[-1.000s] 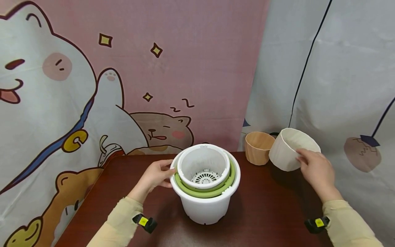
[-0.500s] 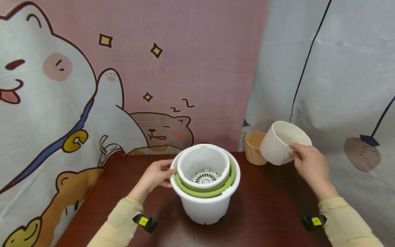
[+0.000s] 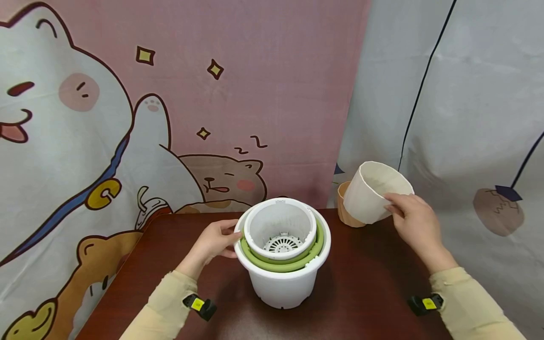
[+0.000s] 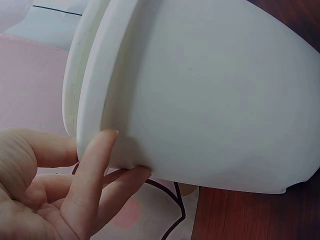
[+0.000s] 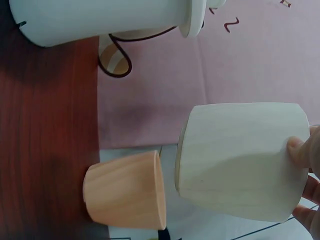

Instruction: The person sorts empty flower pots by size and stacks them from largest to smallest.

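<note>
A large white plastic flower pot [image 3: 282, 292] stands at mid-table, with a green pot [image 3: 280, 268] and a smaller white pot [image 3: 265, 222] with a slotted bottom nested inside it. My left hand [image 3: 216, 241] pinches the big pot's rim at its left side; the left wrist view shows the fingers at the rim of that pot [image 4: 225, 100]. In my right hand [image 3: 418, 226], pinched by the rim, a cream faceted pot [image 3: 361, 200] is held tilted above the table. It partly covers a smaller tan pot [image 3: 348, 219] in the head view. From the right wrist, the cream pot [image 5: 245, 165] appears above the upright tan pot [image 5: 125, 192], apart from it.
The dark red-brown wooden table [image 3: 361, 293] ends at a pink cartoon cloth [image 3: 289, 118] behind. A pale grey cloth [image 3: 480, 141] hangs at the right. Each wrist wears a small black camera.
My right hand has carried the cream pot left and slightly upward, so it now overlaps more of the tan pot in the head view. The left hand and the nested pots have stayed put.
</note>
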Tool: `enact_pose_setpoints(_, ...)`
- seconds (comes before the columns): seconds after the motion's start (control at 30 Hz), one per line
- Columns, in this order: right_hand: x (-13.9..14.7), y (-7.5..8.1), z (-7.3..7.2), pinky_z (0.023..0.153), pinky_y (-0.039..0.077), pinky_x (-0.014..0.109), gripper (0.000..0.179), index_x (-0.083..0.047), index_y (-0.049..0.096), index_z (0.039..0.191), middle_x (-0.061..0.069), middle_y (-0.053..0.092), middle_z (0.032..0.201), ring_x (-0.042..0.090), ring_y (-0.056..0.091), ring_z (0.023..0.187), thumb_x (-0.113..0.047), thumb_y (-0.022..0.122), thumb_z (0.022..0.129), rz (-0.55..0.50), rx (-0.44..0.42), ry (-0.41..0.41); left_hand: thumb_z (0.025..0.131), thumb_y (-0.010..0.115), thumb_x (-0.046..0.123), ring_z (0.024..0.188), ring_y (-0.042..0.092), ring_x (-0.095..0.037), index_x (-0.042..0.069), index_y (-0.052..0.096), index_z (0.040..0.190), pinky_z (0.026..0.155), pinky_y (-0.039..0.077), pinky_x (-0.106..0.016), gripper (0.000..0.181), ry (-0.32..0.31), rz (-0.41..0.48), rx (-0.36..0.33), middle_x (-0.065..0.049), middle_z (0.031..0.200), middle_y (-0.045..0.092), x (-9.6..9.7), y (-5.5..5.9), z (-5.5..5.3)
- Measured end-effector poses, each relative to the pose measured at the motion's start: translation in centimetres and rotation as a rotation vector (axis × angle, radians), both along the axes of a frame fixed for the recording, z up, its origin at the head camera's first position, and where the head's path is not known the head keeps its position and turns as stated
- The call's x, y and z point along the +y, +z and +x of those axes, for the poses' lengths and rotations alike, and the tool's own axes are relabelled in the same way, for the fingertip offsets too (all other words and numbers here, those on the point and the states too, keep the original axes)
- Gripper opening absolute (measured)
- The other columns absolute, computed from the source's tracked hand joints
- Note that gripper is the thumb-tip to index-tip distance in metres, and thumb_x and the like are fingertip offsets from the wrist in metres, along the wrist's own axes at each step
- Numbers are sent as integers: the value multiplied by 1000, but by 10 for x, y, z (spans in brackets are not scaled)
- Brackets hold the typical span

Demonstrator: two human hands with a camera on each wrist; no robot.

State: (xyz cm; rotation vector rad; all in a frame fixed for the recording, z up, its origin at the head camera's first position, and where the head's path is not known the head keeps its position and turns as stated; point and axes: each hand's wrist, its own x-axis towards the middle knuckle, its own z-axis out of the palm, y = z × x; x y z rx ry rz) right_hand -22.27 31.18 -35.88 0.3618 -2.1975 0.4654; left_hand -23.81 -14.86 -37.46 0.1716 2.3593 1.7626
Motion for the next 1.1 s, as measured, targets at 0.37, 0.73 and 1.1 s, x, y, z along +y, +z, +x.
enact_pose_setpoints(0.37,-24,18,2,85,48,48,32,-5,71,103,14,70,92,36,58,91,10,77,75,-17,28,88,94,67,4,76,70,-29,-3,52,140,61,63,-40,49,6,5,-8,-22,113,64,0,0,-2)
enact_pose_setpoints(0.73,-42,31,2,106,43,47,33,0,71,101,14,70,91,36,58,89,14,77,71,-19,74,186,93,68,3,76,70,-30,0,54,139,60,63,-41,48,25,-2,-20,-21,112,65,1,-1,-2)
enact_pose_setpoints(1.1,-54,47,4,107,42,49,34,1,72,102,12,72,95,35,61,95,16,79,71,4,110,253,93,68,5,73,70,-24,-2,52,141,60,63,-40,50,19,-14,-21,-23,114,63,1,0,-1)
